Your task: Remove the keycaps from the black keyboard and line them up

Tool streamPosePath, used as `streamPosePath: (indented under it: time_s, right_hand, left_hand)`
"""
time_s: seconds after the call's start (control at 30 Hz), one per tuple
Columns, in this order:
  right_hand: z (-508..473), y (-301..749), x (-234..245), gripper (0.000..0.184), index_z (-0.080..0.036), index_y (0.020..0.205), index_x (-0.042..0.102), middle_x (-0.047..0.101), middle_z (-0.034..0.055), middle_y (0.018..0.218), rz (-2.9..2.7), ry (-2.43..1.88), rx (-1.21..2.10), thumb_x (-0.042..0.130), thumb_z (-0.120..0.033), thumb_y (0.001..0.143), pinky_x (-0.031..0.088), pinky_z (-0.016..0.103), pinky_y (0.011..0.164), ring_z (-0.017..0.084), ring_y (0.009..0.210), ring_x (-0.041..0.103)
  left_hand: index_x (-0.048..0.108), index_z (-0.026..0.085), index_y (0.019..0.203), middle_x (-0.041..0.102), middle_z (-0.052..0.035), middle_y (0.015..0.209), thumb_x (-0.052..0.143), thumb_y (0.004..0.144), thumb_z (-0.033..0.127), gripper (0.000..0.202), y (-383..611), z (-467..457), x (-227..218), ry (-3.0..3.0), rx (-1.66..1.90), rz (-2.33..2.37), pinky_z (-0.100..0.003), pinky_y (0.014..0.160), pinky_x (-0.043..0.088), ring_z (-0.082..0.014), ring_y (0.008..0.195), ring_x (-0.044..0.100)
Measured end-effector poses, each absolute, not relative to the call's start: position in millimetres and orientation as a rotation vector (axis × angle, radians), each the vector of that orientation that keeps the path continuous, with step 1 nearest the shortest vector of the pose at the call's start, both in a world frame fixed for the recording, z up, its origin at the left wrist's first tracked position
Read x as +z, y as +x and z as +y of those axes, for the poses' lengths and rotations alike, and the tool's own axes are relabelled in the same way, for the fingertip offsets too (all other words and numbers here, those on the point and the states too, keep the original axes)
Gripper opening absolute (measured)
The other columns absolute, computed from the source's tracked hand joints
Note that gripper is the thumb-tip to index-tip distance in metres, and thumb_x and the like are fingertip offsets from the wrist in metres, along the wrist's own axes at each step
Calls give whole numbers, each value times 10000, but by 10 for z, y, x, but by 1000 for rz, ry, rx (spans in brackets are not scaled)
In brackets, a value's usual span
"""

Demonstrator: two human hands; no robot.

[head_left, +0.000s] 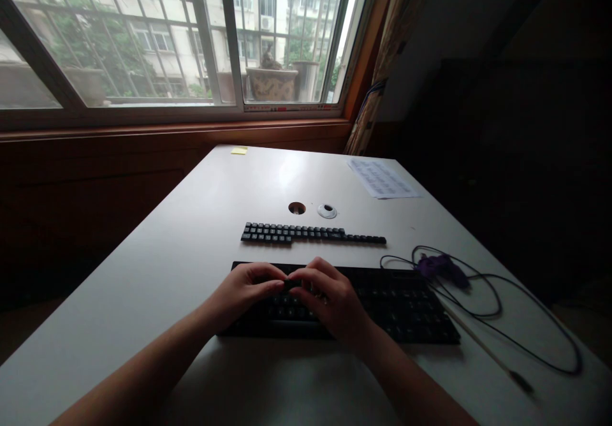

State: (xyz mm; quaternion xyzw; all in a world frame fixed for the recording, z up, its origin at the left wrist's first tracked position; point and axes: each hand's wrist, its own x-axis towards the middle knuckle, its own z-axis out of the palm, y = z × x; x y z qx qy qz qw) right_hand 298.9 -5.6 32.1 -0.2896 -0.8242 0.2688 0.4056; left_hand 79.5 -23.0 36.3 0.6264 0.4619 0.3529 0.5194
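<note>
A black keyboard (401, 317) lies flat near the front of the white table. Over its left half, my left hand (253, 286) and my right hand (329, 292) meet at the fingertips. Pinched between them is a small black keycap (289, 283), mostly covered by the fingers. Part of the keyboard's upper left rows is hidden beneath both hands. Just behind the keyboard, loose black keycaps (306, 232) are lined up in neat rows, with a longer single row reaching to the right.
A dark cable (495, 298) with a purple bundle (442, 270) loops across the table's right side. Behind the keycaps are a round cable hole (297, 208) and its white ring cover (327, 211). Printed sheets (382, 178) and a yellow note (239, 150) lie toward the back.
</note>
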Motion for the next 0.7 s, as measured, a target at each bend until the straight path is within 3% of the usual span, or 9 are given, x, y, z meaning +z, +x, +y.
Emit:
streamPosePath:
  time_s: [0.13,0.37,0.7]
  right_hand:
    - [193,3097,410,148,-204,1056,661,583,24,921,-2192,-908,530,612,-228,919,469,248,717,131,788,586]
    - [589,3064,332,92,-239,959,688,624,10,986,-2570,-1342,268,633,-266,891,419,252,665,154,813,632]
    - [682,2989,141,146,-255,1025,681,629,9,1047,-2534,-1504,229,584,-296,925,430,246,718,158,893,652]
  left_hand:
    - [729,210,990,734,-47,976,607,903,365,216,774,-217,405,1673,927,1219,-312,837,496,-218,924,658]
    - [699,192,891,710,-34,861,578,924,356,207,665,-169,337,1788,1029,1374,-274,742,488,-188,816,643]
    - [690,189,873,701,-33,835,555,932,361,227,642,-141,285,1801,1049,1418,-265,708,481,-183,788,634]
